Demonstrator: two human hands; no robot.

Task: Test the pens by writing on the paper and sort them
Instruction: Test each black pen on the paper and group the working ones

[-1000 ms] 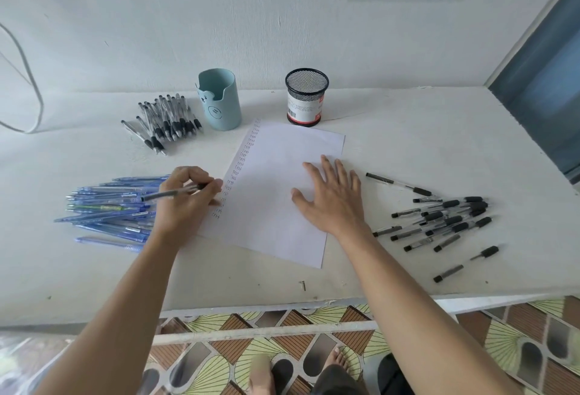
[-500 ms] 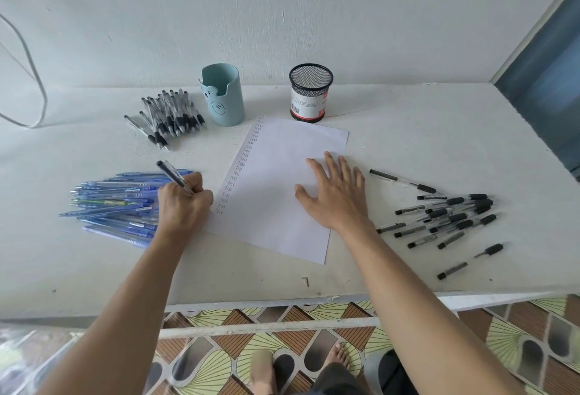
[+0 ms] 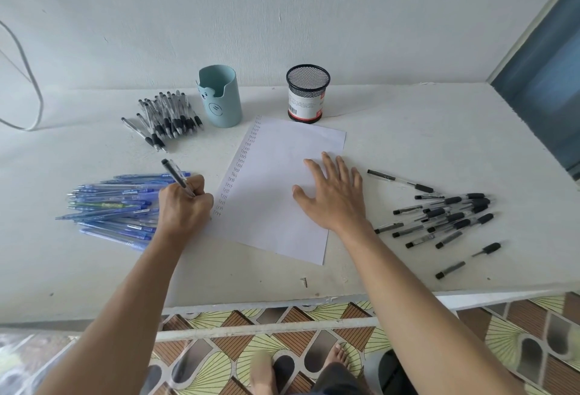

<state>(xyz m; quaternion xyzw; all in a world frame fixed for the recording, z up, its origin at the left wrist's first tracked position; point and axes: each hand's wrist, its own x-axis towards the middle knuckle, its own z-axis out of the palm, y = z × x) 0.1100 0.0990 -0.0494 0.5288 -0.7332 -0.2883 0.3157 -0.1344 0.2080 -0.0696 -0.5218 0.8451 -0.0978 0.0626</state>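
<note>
The white desk [image 3: 408, 143] carries all task items. A white paper sheet [image 3: 276, 200] lies at its centre, slightly skewed, with a column of handwritten "test" words [image 3: 240, 162] down its left margin.

Three pen groups surround the sheet:
- a blue pen pile [image 3: 113, 206] to the left
- a scatter of black capped pens [image 3: 448, 215] to the right
- a black-grip pen pile [image 3: 166, 118] at the back left

The right hand [image 3: 332, 193] lies flat on the right half of the sheet with its fingers spread. It holds nothing and has not shifted over the last second.

The left hand [image 3: 183, 206] has changed. A second ago it held its pen sideways above the blue pile. Now it is curled in a writing grip at the sheet's left edge, at the lower end of the column. The fingers hide the tip, so contact with the paper cannot be confirmed. Judgement: the next test word is starting, and this pen is not yet sorted.

Two containers stand behind the sheet. The teal bear-face pen holder [image 3: 221, 96] stands beside the black-grip pile, and the black mesh pen cup [image 3: 307, 93] touches or nearly touches the sheet's far edge. No pen rises above either rim. The mesh cup looks empty, and the teal holder's floor is out of sight.

The black-grip pen [image 3: 174, 173] in the left hand slants up and away to the left
</note>
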